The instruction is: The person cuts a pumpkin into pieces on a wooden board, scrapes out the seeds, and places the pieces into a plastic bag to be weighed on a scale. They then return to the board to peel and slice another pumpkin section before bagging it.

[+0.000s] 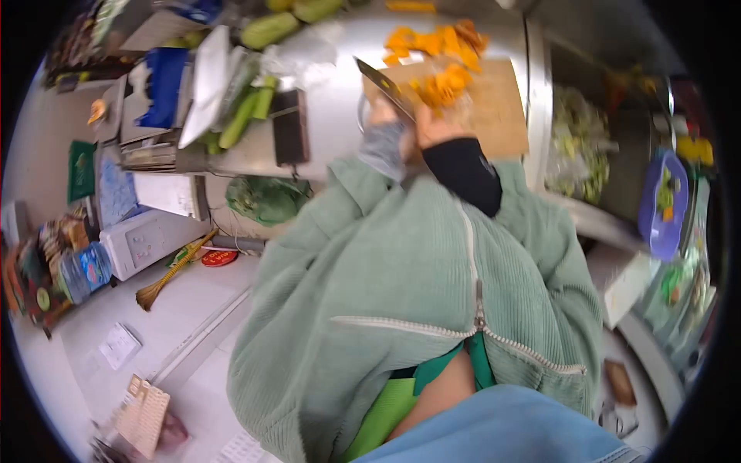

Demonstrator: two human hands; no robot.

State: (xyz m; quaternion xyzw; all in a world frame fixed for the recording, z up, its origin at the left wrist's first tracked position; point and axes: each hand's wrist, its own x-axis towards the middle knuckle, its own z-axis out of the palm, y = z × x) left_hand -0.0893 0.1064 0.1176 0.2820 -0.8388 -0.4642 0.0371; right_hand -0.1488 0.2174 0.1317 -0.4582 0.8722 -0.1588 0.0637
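A knife (380,82) with orange bits on its blade points up and left over the left edge of a wooden cutting board (502,108). Its handle end runs in between my two hands. My right hand (434,125), below a black cuff, seems closed round the handle, though blur hides the fingers. My left hand (384,113), above a grey cuff, is close beside the blade; whether it touches the blade I cannot make out. Orange cut pieces (446,85) lie on the board just beyond my right hand, and more orange peelings (432,42) are heaped behind.
A dark phone (290,127) lies left of the board on the metal counter (328,85). Green vegetables (245,116) and a white tray (207,86) are farther left. To the right are a bin of pale green scraps (579,143) and a purple basin (664,204).
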